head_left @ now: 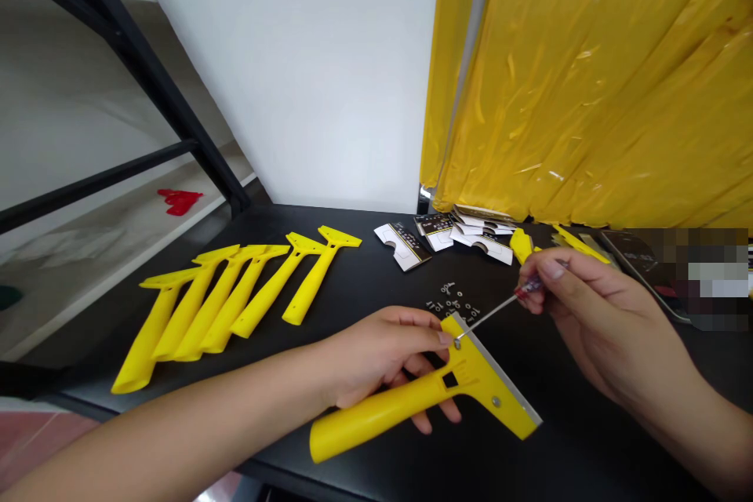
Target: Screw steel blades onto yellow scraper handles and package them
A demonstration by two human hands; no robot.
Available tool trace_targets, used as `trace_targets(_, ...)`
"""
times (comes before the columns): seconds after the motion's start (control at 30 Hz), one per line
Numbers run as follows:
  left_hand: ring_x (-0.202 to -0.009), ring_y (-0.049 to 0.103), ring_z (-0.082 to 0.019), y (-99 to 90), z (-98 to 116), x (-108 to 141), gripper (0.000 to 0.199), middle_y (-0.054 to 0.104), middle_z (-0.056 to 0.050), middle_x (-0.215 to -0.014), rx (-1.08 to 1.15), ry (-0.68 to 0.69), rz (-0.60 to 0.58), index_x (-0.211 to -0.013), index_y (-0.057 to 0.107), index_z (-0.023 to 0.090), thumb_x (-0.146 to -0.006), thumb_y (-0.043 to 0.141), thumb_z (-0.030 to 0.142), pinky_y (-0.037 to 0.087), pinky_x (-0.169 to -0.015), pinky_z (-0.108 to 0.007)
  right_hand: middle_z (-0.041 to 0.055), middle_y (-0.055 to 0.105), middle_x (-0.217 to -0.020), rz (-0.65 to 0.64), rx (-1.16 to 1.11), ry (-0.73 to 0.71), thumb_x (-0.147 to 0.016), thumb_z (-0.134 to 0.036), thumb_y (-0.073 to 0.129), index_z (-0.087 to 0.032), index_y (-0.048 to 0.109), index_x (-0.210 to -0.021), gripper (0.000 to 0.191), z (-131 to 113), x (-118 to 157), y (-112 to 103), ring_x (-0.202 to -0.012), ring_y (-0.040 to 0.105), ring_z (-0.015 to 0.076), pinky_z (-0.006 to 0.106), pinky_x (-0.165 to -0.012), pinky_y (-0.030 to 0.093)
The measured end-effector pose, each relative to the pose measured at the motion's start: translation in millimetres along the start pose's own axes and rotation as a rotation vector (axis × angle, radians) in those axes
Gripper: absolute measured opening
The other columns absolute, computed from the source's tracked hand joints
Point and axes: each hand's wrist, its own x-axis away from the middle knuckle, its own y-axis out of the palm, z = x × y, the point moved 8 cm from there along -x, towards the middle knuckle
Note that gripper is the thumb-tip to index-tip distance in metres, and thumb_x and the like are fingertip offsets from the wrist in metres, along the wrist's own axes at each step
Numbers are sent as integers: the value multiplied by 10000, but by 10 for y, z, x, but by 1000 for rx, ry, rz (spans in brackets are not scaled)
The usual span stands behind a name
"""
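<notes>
A yellow scraper point(382, 417) with a metal blade along its head lies in my left hand point(391, 357). The fingers wrap under its neck, and the thumb presses near a screw point(457, 344) at the head's upper end. A second screw point(496, 401) sits at the lower end. My right hand point(594, 306) grips a screwdriver point(491, 316) by its handle, with the tip at the upper screw. Loose screws and nuts point(452, 302) lie on the black table just beyond the scraper head.
Several yellow scraper handles point(252, 290) lie in a row at the left. Printed cards point(405, 245) are piled at the back of the black table point(347, 353). A yellow plastic-wrapped stack point(588, 78) rises behind, and a black metal frame point(158, 94) stands at left.
</notes>
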Motion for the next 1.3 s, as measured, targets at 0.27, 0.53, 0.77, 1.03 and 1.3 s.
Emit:
trace_targets(0.27,-722,805,-251,9,3,6,241,783,-162,-1034,-7,-1,-9,-1030,704,150,-912,766,351,653,-500,-292,13,666,-889,-19,38,-21,-987,-429,749,-287,789,-930,159,33,7,-26,-769,552,178,309,-718,467)
trace_targets(0.53,-745,808,-248,-10,-24,2,253,791,-151,-1031,-64,2,0,-1007,703,151,-919,773,377,649,-524,-289,29,689,-947,-54,157,-78,-993,-383,742,-299,784,-990,94,-41,86,-60,-818,575,195,307,-729,490)
trace_targets(0.77,-744,809,-250,-8,-24,3,271,789,-144,-1033,-70,-5,2,-999,704,156,-906,786,397,651,-529,-296,25,701,-943,-68,232,-100,-1007,-389,716,-314,776,-1001,97,-50,96,-77,-821,595,196,300,-722,505)
trace_targets(1.03,-739,802,-250,-10,-33,-2,325,779,-124,-1010,-99,-25,1,-1011,715,168,-875,815,445,645,-535,-303,9,757,-908,-84,426,-268,-991,-399,730,-332,788,-993,88,-365,216,33,-753,682,180,244,-635,559)
trace_targets(1.3,-716,799,-242,-9,-23,4,299,773,-116,-960,-77,-3,30,-976,705,159,-875,817,418,643,-515,-293,-11,765,-945,-99,524,-341,-1008,-356,709,-359,758,-1036,57,-443,283,77,-783,705,173,222,-612,557)
